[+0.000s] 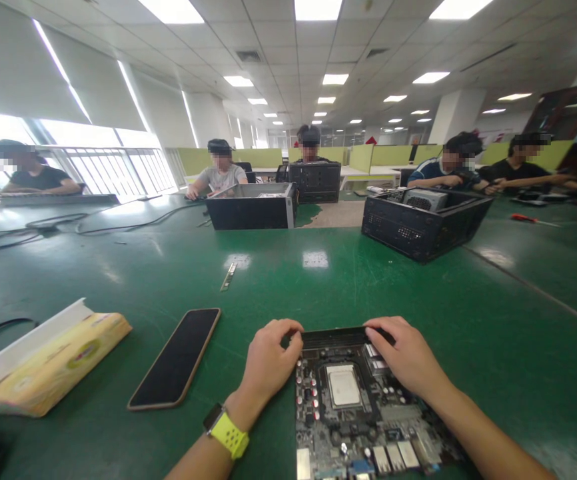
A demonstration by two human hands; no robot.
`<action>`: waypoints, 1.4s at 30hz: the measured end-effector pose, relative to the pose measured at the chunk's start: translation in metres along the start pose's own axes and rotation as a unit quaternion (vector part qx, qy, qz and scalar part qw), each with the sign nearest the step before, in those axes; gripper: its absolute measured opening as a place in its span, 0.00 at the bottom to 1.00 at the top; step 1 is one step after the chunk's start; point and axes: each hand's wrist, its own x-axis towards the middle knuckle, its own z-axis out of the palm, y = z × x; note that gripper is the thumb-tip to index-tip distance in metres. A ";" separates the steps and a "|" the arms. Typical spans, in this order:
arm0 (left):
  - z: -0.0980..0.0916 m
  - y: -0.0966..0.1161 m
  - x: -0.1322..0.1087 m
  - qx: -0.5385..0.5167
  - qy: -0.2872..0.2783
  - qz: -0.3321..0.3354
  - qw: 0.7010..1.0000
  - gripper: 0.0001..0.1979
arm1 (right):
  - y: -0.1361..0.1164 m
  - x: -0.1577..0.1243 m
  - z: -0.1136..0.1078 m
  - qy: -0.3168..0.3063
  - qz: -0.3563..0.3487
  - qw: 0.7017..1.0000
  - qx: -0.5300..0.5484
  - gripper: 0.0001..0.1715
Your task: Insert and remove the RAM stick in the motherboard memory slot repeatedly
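Note:
A computer motherboard [318, 407] lies flat on the green table in front of me, with a square silver processor [343, 387] in its socket. Long dark memory slots [333, 338] run along its far edge. My left hand [274, 353] is closed at the far left corner, thumb and index finger curled in at the end of the slots. At their other end, my right hand [403, 353] has its thumb on the board and its fingers over the far edge. Whether a memory stick sits between my hands in the slots is hard to make out.
Left of the board lie a smartphone [176, 360] and a yellow tissue pack [63, 360]. A memory stick [228, 277] rests farther off. Beyond stand open computer cases [253, 210], [413, 230] and a red screwdriver [524, 218]. Several people sit around the table; cables [33, 227] trail at left.

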 end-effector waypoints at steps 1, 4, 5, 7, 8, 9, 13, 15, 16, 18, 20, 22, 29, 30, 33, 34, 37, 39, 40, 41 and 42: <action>-0.001 0.000 0.000 -0.001 0.002 -0.002 1.000 0.10 | 0.000 0.000 0.000 0.000 0.000 1.000 0.000 0.15; -0.002 0.002 0.000 -0.006 0.005 -0.003 1.000 0.10 | 0.000 0.000 0.000 0.004 0.000 1.000 0.001 0.15; -0.002 0.002 0.001 -0.008 0.003 -0.003 1.000 0.10 | 0.000 0.000 0.000 0.003 0.000 1.000 0.002 0.15; -0.002 0.002 0.001 -0.009 -0.003 -0.001 1.000 0.10 | -0.001 0.000 -0.001 -0.001 0.000 1.000 0.004 0.16; -0.002 0.002 0.001 -0.008 -0.007 -0.001 1.000 0.09 | -0.002 0.000 -0.001 -0.002 0.000 1.000 0.004 0.16; -0.002 0.002 0.001 -0.006 -0.009 0.000 1.000 0.09 | -0.002 0.000 -0.001 -0.004 0.000 1.000 0.005 0.16; -0.002 0.002 0.001 -0.002 -0.006 0.007 1.000 0.09 | 0.000 0.000 -0.001 -0.005 -0.003 1.000 0.009 0.16; -0.002 0.002 0.001 0.001 0.000 0.010 1.000 0.09 | 0.001 0.000 -0.001 -0.005 -0.004 1.000 0.009 0.17; -0.002 0.002 0.001 0.002 0.004 0.010 1.000 0.09 | 0.001 0.000 -0.001 -0.005 -0.004 1.000 0.009 0.16; -0.002 0.002 0.001 0.001 0.006 0.011 1.000 0.09 | 0.000 0.000 -0.001 -0.004 -0.003 1.000 0.007 0.16; -0.002 0.001 0.000 -0.003 0.000 0.016 1.000 0.08 | -0.001 0.000 -0.001 -0.002 -0.004 1.000 0.005 0.16; -0.002 0.001 0.000 -0.002 -0.008 0.020 1.000 0.08 | -0.002 0.000 -0.001 0.000 -0.004 1.000 0.004 0.16; 0.000 -0.001 0.000 0.001 0.001 0.037 0.999 0.07 | -0.002 0.000 -0.002 -0.001 -0.004 1.000 0.007 0.17; 0.000 -0.001 0.000 0.003 0.005 0.038 0.999 0.07 | -0.002 0.000 -0.002 0.001 -0.004 1.000 0.008 0.17; 0.000 -0.001 -0.001 0.008 0.015 0.040 0.999 0.08 | -0.001 0.000 -0.002 0.005 -0.003 1.000 0.009 0.16; 0.000 -0.001 -0.001 0.009 0.017 0.039 0.999 0.08 | -0.001 0.000 -0.002 0.006 -0.003 1.000 0.010 0.16; 0.000 0.000 -0.001 0.004 0.018 0.034 0.999 0.08 | -0.001 0.000 -0.002 0.006 -0.002 1.000 0.009 0.16; 0.000 0.000 -0.001 0.001 0.023 0.030 0.999 0.08 | -0.001 0.000 -0.002 0.005 -0.001 1.000 0.008 0.16; 0.000 0.000 0.000 0.000 0.024 0.028 0.999 0.08 | -0.001 0.000 -0.002 0.005 0.000 1.000 0.008 0.17; 0.000 0.001 0.000 -0.001 0.025 0.026 0.999 0.08 | -0.002 0.000 -0.002 0.006 0.001 1.000 0.008 0.17; 0.000 0.001 0.000 -0.001 0.025 0.026 0.999 0.08 | -0.002 0.001 -0.002 0.006 0.002 1.000 0.009 0.17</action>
